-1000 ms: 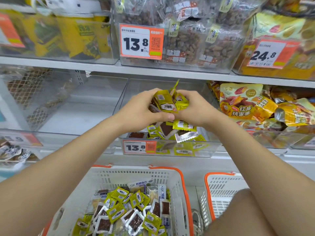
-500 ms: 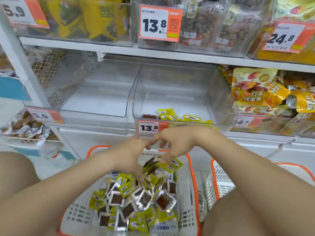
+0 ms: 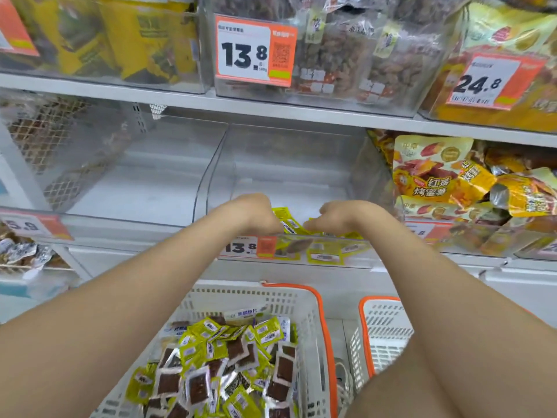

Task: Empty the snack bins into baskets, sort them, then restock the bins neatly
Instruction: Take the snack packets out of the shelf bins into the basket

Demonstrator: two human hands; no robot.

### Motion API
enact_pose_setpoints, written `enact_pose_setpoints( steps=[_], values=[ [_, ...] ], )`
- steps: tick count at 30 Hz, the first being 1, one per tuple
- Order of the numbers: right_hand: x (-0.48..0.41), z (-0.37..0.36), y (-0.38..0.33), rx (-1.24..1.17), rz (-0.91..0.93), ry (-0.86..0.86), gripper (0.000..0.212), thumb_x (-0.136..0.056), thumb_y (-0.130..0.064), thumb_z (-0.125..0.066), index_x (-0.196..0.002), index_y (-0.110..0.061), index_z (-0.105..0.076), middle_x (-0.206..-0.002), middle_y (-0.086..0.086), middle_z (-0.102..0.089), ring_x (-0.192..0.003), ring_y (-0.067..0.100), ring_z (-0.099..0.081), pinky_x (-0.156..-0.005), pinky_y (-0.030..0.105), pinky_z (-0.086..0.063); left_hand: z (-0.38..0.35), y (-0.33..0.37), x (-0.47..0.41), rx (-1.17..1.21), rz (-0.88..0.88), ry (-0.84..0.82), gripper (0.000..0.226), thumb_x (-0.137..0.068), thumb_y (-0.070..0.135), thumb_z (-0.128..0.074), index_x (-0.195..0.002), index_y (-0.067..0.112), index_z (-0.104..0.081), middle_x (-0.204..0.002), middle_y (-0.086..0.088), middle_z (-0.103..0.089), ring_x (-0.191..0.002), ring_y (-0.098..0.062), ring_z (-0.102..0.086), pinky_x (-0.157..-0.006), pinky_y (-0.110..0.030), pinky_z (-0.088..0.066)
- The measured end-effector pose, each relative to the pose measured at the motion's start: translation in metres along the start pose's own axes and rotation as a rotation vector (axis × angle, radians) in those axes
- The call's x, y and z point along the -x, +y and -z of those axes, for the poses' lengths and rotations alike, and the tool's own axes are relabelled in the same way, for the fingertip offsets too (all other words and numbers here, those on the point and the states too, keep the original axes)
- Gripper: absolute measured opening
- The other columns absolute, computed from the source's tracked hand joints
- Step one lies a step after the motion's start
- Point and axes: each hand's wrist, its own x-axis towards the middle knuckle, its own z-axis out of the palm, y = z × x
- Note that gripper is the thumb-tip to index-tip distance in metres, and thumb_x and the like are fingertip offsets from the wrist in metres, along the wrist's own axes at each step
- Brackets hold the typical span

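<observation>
- Had left hand point(image 3: 256, 215) and right hand point(image 3: 342, 218) inside clear plastic bin point(image 3: 301, 173), fingers bent onto flat yellow foil packets point(image 3: 291, 226); could not tell grip.
- Saw glossy square sachets point(image 3: 229, 366) heaped in slotted white basket point(image 3: 235, 292).

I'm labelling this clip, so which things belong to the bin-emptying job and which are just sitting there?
Job: left hand, right hand, yellow packets in the clear bin, white basket of packets, second basket beside it.
Just there: sweet potato bags on the right, nut bags above, 24.8 price tag.
</observation>
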Motion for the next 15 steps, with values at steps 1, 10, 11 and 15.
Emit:
enact_pose_setpoints(
  steps=[1,10,11,15],
  values=[
    [0.001,0.001,-0.002,-0.029,-0.013,-0.054,0.089,-0.091,-0.075,-0.054,-0.157,-0.016,-0.042,-0.165,0.004,-0.037,-0.146,0.030,-0.043,-0.116,0.042,-0.040,0.003,0.005,-0.007,-0.071,0.013,-0.103,0.031,-0.092,0.041,-0.065,-0.088,0.011,-0.063,-0.101,-0.012,-0.067,-0.084,-0.029,-0.058,-0.059,-0.028,-0.042],
    [-0.001,0.002,-0.015,-0.433,-0.074,-0.389,0.074,-0.063,-0.069,-0.088,-0.117,-0.022,-0.069,-0.117,0.002,-0.063,-0.095,0.025,-0.068,-0.080,0.043,-0.063,-0.010,0.003,-0.050,-0.209,0.032,-0.214,0.049,-0.095,0.027,-0.068,-0.137,0.003,-0.059,-0.128,-0.011,-0.067,-0.093,-0.026,-0.062,-0.072,-0.032,-0.054],
    [0.003,0.003,-0.016,-0.401,-0.056,-0.430,0.070,-0.064,-0.068,-0.088,-0.114,-0.022,-0.070,-0.114,0.002,-0.067,-0.087,0.023,-0.070,-0.083,0.041,-0.062,-0.012,0.000,-0.053,-0.102,0.027,-0.193,0.052,-0.090,0.023,-0.074,-0.137,0.005,-0.059,-0.129,-0.009,-0.067,-0.094,-0.027,-0.065,-0.073,-0.034,-0.059],
    [-0.009,-0.003,-0.016,-0.333,-0.039,-0.257,0.146,-0.051,-0.055,-0.100,-0.163,-0.033,-0.008,-0.156,0.010,-0.043,-0.094,0.028,-0.077,-0.080,0.048,-0.065,-0.017,-0.005,-0.060,0.425,-0.007,-0.160,0.067,-0.073,-0.001,-0.088,-0.128,0.021,-0.057,-0.104,-0.006,-0.063,-0.080,-0.029,-0.066,-0.085,-0.052,-0.063]
  ],
)
